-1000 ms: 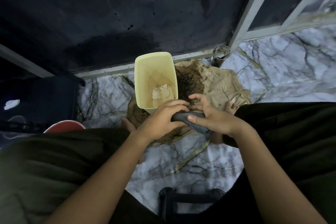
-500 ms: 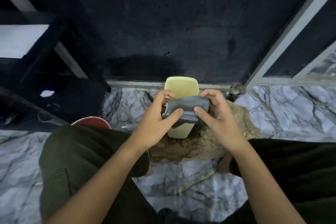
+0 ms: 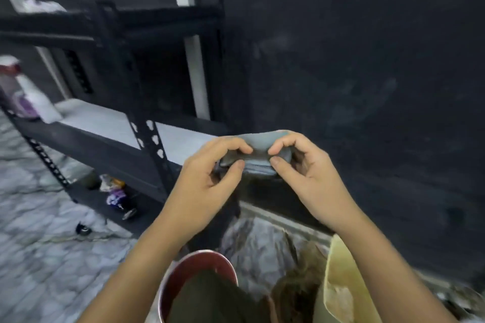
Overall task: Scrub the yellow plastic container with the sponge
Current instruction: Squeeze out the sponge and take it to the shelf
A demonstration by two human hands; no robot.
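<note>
The yellow plastic container (image 3: 341,286) sits low on the floor, well below the fingers and under the right forearm, its open mouth turned up with a pale lump (image 3: 341,301) lying inside, and nothing is touching it yet. Up above, the sponge (image 3: 258,155), a grey-blue pad, is folded over on itself and held out in the air between both hands. The left hand (image 3: 210,178) pinches its near end, thumb underneath and curled fingers (image 3: 236,147) over the top; the right hand (image 3: 307,176) mirrors that on the other end, thumb tip on the lower fold, fingertips (image 3: 283,143) hooked over the upper one. Both sets of fingers are closed tight on the sponge, none spread free. My read is that this is the get-ready step: the pad being folded or squeezed into a firm wad before scrubbing. To do it well, I'd say settle the wad into one hand, free the other to steady the container's wall, then press into the corners and around that lump, because a light plastic tub will likely slide if scrubbed one-handed. Further out, below the left wrist, stands a red-rimmed bucket (image 3: 183,267); left of the fingers runs a dark metal shelf (image 3: 110,136), with the marbled floor (image 3: 47,244) under it and a dark wall (image 3: 367,60) behind.
</note>
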